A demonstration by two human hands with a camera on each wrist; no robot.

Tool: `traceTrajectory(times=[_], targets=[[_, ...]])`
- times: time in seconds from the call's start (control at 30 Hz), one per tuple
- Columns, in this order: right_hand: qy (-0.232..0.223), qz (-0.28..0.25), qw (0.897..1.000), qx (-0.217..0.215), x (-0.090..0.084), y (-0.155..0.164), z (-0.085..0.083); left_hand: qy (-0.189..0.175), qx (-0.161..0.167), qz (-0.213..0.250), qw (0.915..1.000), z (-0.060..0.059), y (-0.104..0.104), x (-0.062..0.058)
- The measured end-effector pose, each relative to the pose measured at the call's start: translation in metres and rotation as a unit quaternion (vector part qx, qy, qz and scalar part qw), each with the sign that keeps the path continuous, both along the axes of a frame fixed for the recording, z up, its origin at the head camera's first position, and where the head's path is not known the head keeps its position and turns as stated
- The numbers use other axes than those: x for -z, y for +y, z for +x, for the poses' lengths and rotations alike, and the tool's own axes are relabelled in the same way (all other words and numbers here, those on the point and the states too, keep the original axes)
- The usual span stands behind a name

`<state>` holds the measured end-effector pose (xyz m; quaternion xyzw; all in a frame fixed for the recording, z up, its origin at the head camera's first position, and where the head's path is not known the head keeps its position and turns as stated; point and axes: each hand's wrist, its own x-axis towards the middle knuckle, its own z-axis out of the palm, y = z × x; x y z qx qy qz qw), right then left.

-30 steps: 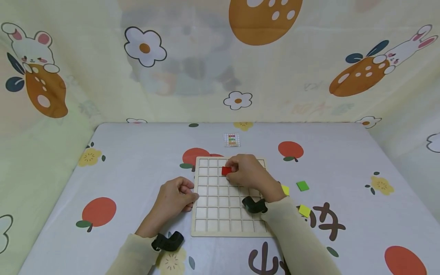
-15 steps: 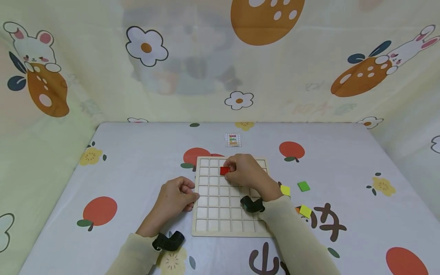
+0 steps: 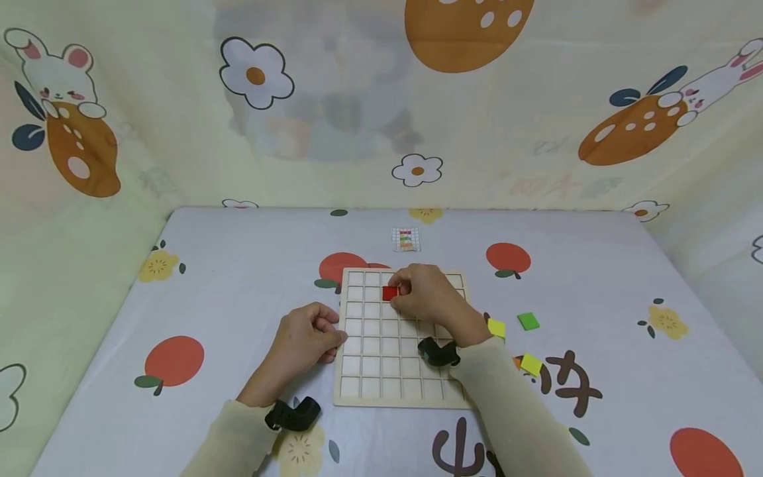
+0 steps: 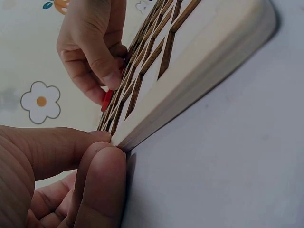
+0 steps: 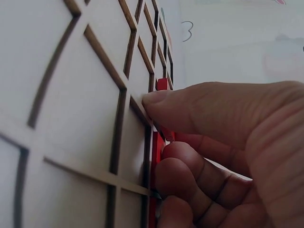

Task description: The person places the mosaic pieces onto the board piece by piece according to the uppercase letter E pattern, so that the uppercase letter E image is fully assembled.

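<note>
A wooden grid board (image 3: 381,371) lies flat on the table in the head view. My right hand (image 3: 424,297) pinches a red square tile (image 3: 390,293) over a cell in the board's second row from the far edge. The right wrist view shows the red tile (image 5: 161,85) between my curled fingers (image 5: 199,114) and the board (image 5: 71,95). My left hand (image 3: 306,338) has curled fingers with the fingertips pressed against the board's left edge. In the left wrist view those fingertips (image 4: 102,156) touch the board's edge (image 4: 190,80).
Two yellow tiles (image 3: 496,327) (image 3: 529,364) and a green tile (image 3: 528,321) lie on the cloth right of the board. A small pattern card (image 3: 405,239) lies beyond the board. Printed fabric walls stand behind and at both sides of the table.
My right hand has carried the red tile slightly farther up the board. The left hand has stayed at the board's left edge.
</note>
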<state>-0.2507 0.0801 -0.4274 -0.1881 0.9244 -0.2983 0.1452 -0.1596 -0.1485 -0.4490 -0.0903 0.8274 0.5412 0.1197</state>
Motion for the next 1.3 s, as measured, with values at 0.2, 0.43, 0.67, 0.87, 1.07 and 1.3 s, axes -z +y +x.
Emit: traceTrajectory(times=[0.2,0.43,0.67,0.87,1.07,1.3], targets=[[-0.013,0.004,1.000,0.009,-0.0001,-0.0010,0.0018,-0.002,0.001,0.009,1.0000,0.0008,-0.0001,0.0008],[-0.013,-0.003,1.000,0.014,-0.0004,-0.0011,0.0014,-0.001,-0.001,0.008,1.0000,-0.0004,-0.0012,0.0005],[-0.016,-0.006,1.000,0.015,0.0006,-0.0013,0.0008,0.004,0.002,0.013,0.9999,-0.0008,-0.0023,0.0016],[-0.011,-0.008,1.000,0.008,0.0009,-0.0002,0.0005,0.020,0.006,0.032,0.9993,-0.0001,-0.0037,0.0029],[-0.016,-0.007,1.000,0.008,0.0023,0.0002,-0.0005,0.020,0.007,0.030,0.9993,0.0003,-0.0037,0.0039],[-0.014,-0.009,1.000,0.006,0.0012,0.0001,-0.0001,0.018,0.006,0.027,0.9995,0.0010,-0.0030,0.0026]])
